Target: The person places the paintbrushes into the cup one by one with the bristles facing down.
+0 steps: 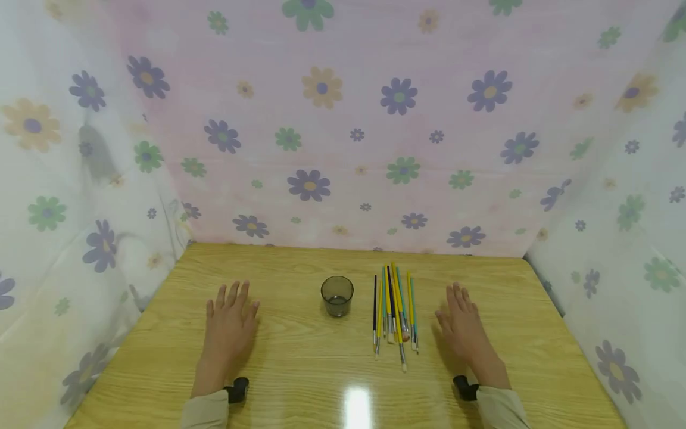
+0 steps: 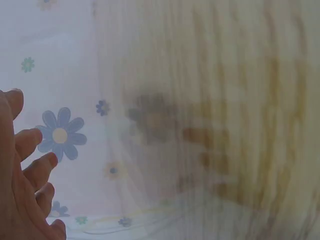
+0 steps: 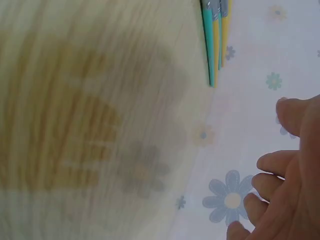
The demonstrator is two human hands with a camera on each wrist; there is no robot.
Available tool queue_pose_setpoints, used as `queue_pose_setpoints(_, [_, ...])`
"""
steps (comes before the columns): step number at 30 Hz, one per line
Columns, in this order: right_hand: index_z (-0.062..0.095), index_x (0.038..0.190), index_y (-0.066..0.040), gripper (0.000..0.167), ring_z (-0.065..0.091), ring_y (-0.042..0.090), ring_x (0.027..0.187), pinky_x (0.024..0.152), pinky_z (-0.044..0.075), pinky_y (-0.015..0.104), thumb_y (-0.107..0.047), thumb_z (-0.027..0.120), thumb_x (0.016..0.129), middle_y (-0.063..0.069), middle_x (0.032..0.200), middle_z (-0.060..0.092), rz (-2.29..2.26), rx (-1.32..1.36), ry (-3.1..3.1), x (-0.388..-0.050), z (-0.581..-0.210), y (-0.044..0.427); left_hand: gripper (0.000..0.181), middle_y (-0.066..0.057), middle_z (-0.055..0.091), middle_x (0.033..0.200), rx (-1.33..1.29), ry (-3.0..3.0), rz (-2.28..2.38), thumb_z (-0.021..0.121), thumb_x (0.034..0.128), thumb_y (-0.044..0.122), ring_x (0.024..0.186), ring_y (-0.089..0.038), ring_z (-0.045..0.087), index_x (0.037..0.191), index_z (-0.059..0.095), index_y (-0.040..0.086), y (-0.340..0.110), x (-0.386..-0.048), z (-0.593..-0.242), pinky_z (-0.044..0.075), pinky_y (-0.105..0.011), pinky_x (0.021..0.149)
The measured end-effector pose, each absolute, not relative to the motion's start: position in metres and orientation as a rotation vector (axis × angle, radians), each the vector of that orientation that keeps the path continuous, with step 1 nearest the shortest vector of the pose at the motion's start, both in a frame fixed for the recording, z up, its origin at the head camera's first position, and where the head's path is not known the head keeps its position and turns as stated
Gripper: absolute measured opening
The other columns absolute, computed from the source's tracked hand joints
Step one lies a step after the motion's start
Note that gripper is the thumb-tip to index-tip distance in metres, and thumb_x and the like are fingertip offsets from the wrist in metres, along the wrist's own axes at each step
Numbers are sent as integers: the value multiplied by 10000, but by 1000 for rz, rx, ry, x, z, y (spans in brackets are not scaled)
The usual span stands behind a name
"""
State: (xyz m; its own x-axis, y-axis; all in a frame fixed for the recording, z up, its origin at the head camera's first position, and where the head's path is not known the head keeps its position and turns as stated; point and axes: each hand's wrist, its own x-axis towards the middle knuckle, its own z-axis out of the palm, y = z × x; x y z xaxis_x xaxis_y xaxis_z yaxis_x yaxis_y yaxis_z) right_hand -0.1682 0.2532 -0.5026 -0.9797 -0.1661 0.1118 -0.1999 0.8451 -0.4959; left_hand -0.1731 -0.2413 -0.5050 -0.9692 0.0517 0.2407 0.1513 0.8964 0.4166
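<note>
On the left side of the wooden table, my left hand (image 1: 229, 325) is palm down with its fingers spread, holding nothing. To the right, my right hand (image 1: 462, 328) has its fingers extended and is likewise without anything in it. Between the hands stands a dark see-through glass (image 1: 337, 296), upright. Right of the glass lies a loose bunch of paintbrushes (image 1: 396, 304) with yellow, teal and dark handles, bristles toward me. The right hand is nearest to these brushes, apart from them. Handle ends of a few brushes (image 3: 214, 45) show in the right wrist view.
The wooden table (image 1: 289, 369) has a glossy top with a bright reflection near its front. A flowered curtain (image 1: 343, 149) hangs behind it and along both sides. Dark wrist cameras sit at both cuffs.
</note>
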Motion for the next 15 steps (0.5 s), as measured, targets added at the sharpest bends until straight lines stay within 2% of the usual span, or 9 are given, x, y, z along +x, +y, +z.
queue_pose_setpoints(3, [156, 1559, 151, 648, 38, 575, 1494, 1159, 121, 770, -228, 431, 1111, 369, 1635, 35, 1022, 320, -2905, -168, -506, 249, 624, -289, 314, 1604, -235, -2793, -791, 452, 1096, 379, 1502, -540, 151, 1574, 338, -5, -240, -177, -505, 132, -769, 1165])
queue_pose_setpoints(6, [185, 1566, 128, 610, 89, 571, 1490, 1161, 176, 752, -229, 401, 1121, 358, 1639, 64, 1307, 326, -2828, -166, -508, 244, 611, -259, 328, 1610, -336, -2727, -1021, 516, 1081, 336, 1512, -514, 157, 1565, 361, -2, -234, -181, -506, 179, -754, 1166])
queue_pose_setpoints(10, [247, 1566, 96, 597, 342, 540, 1423, 1118, 389, 663, -293, 367, 1130, 356, 1589, 269, 1637, 218, -2737, -164, -508, 237, 572, -235, 414, 1569, -415, -2602, -1278, 610, 1042, 223, 1482, -489, 277, 1534, 423, -1, -216, -184, -510, 285, -731, 1142])
queue_pose_setpoints(13, [269, 1548, 116, 630, 474, 507, 1347, 1023, 541, 533, -348, 353, 1130, 367, 1521, 378, 1849, 31, -2656, -167, -508, 232, 543, -216, 489, 1520, -440, -2518, -1396, 665, 1005, 161, 1433, -471, 388, 1500, 489, 22, -198, -186, -510, 352, -693, 1129])
queue_pose_setpoints(15, [291, 1530, 136, 626, 514, 485, 1317, 963, 591, 459, -338, 368, 1128, 375, 1496, 400, 1973, -89, -2583, -171, -508, 230, 528, -191, 516, 1506, -445, -2475, -1471, 685, 991, 157, 1421, -446, 421, 1485, 523, 60, -185, -189, -510, 363, -673, 1135])
